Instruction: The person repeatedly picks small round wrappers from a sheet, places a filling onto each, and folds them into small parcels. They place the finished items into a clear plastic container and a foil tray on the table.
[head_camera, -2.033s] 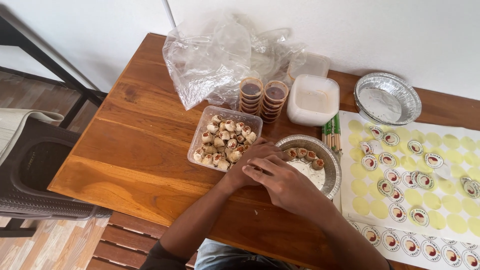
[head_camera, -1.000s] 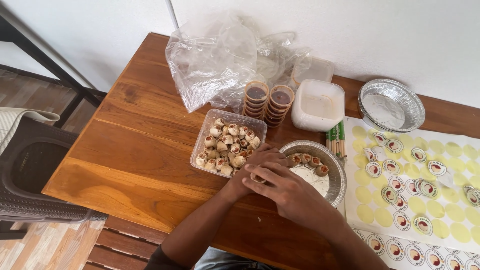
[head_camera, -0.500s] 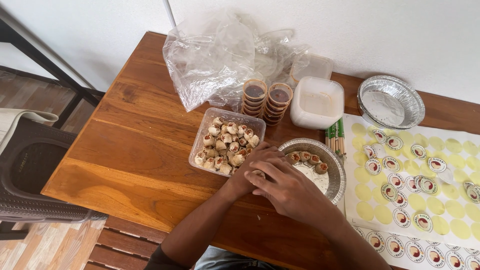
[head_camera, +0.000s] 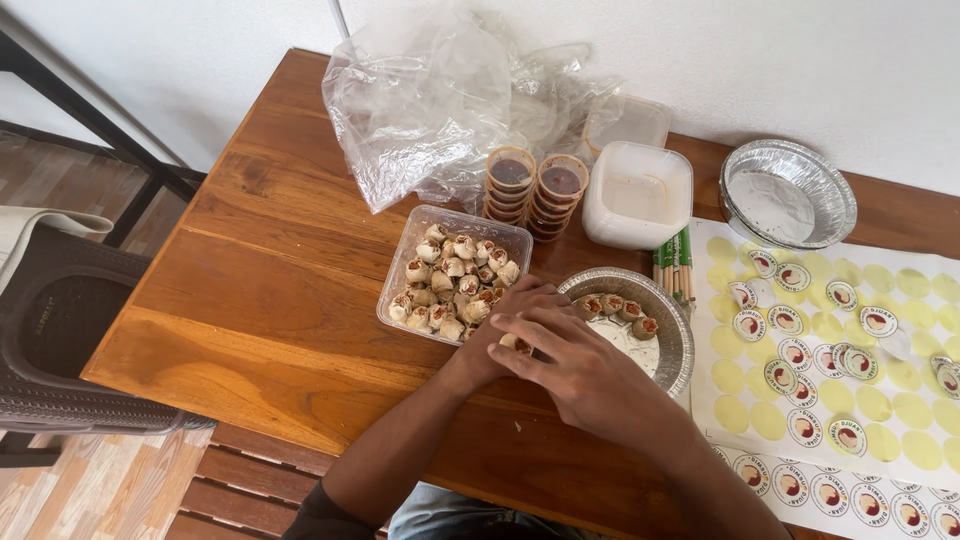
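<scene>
My left hand (head_camera: 500, 312) and my right hand (head_camera: 585, 365) meet over the table between a clear plastic tub (head_camera: 470, 222) full of small dumplings and a round foil bowl (head_camera: 680, 330). Both hands pinch one dumpling (head_camera: 516, 344) between their fingertips, the right hand lying partly over the left. The foil bowl holds three or so dumplings along its far rim on white paper. My palms hide most of the held dumpling.
Two stacks of sauce cups (head_camera: 510, 180) and a white lidded box (head_camera: 640, 195) stand behind the tub, with a crumpled plastic bag (head_camera: 430, 100) beyond. Chopsticks (head_camera: 675, 265), a sticker sheet (head_camera: 830, 340) and an empty foil pan (head_camera: 788, 190) lie right. A dark chair (head_camera: 70, 330) stands left.
Both hands stay at the same spot between the tub and the bowl; only the fingers shift a little around the dumpling. The view itself moves slightly.
</scene>
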